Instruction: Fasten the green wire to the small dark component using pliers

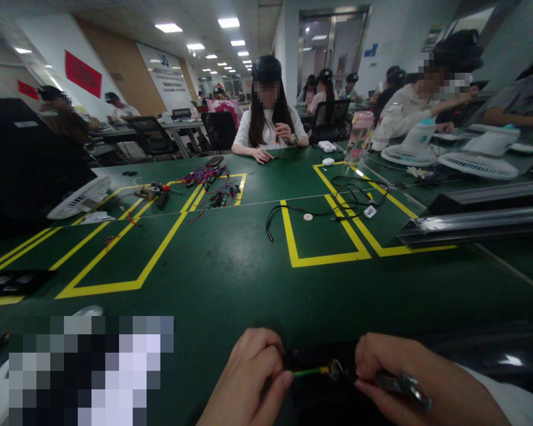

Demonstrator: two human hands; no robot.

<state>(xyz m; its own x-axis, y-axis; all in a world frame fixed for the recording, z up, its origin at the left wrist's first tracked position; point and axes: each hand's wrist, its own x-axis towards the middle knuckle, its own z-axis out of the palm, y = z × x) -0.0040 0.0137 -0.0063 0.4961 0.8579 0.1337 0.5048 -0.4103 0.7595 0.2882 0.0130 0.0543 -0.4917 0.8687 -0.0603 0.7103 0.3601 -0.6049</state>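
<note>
At the bottom centre, my left hand (257, 376) is closed, thumb and fingers pinching a thin green-and-yellow wire (310, 372). The wire runs right to a small round metal piece (335, 370). My right hand (395, 370) is wrapped around a dark hand tool with a shiny metal part (411, 387); its exact kind is unclear. The tool's front end lies close to the round piece. Beneath both hands is a long black glossy object (311, 393), its lower part cut off by the frame edge.
The green table (231, 260) bears yellow tape rectangles. Bundled wires (206, 174), a black cable (293, 208), a white fan (82, 198) and long dark profiles (471, 222) lie on it. A person (270, 124) sits opposite; a pink-lidded bottle (359, 136) stands at the right.
</note>
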